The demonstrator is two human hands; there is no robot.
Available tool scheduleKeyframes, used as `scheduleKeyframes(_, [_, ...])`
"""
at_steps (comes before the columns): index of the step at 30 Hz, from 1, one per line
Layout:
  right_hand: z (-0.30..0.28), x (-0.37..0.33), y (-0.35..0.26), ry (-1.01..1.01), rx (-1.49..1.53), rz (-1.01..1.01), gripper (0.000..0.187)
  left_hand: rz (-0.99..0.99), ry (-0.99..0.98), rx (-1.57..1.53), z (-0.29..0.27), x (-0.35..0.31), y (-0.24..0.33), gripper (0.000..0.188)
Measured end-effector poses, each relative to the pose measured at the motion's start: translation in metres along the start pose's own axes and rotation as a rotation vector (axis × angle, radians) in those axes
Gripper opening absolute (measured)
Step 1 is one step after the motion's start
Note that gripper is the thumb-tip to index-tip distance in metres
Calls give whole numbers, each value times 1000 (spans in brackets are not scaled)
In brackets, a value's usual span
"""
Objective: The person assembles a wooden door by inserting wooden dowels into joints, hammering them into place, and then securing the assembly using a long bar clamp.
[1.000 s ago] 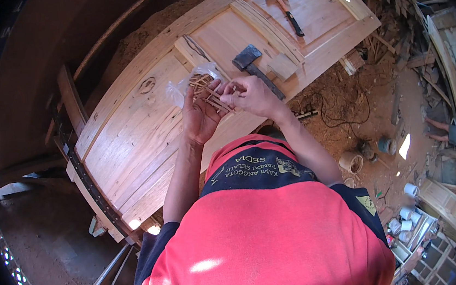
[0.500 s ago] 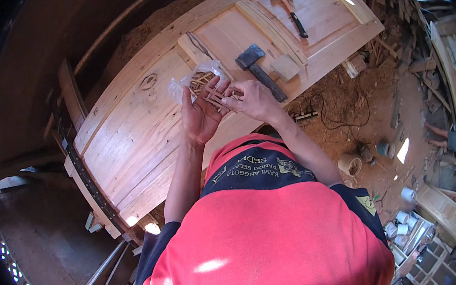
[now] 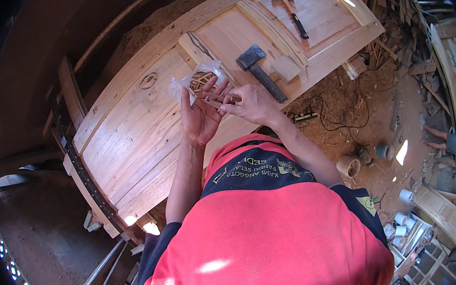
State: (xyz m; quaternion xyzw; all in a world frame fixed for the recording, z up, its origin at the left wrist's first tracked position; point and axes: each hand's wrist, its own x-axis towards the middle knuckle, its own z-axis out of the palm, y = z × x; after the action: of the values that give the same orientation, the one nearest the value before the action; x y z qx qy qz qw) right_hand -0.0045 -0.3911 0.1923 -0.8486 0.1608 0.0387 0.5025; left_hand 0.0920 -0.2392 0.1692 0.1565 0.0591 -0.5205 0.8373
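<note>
My left hand (image 3: 198, 118) is palm up with its fingers stretched out. Several small wooden sticks (image 3: 213, 101), like pegs, lie across its fingers. Those sticks are pinched at one end by the closed fingers of my right hand (image 3: 252, 104). Just beyond my left fingertips, a clear plastic bag (image 3: 208, 66) lies open with more such sticks (image 3: 199, 82) in it. Both hands are over the near edge of a large panelled wooden door (image 3: 139, 129). To the right of my hands, a mallet (image 3: 251, 56) with a dark head rests on the door.
A flat wooden block (image 3: 286, 68) is beside the mallet. Farther right lies a claw hammer (image 3: 290, 11) with a black grip. Cables (image 3: 344, 120) and shavings cover the dirt floor at right, near a round container (image 3: 349, 166). Scrap wood (image 3: 399, 10) is piled far right.
My right fingers have shifted slightly, turning the small sticks against my left fingers. My left hand, the bag and the tools stay where they were.
</note>
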Motion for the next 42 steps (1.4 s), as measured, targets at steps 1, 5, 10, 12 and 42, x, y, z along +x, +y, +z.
scheduleKeyframes(1, [3, 2, 7, 6, 56, -14, 29, 6, 14, 1, 1, 0, -1, 80])
scheduleKeyframes(5, [9, 6, 17, 54, 189, -40, 28, 23, 40, 60, -10, 1, 2, 69])
scheduleKeyframes(10, [2, 18, -14, 70, 113, -48, 32, 96, 206, 146, -40, -10, 3, 50])
scheduleKeyframes(12, [8, 35, -13, 167, 34, -101, 37, 87, 209, 153, -40, -14, -4, 46])
scheduleKeyframes(42, [-171, 99, 307, 780, -265, 190, 32, 252, 705, 213, -89, -56, -48, 22])
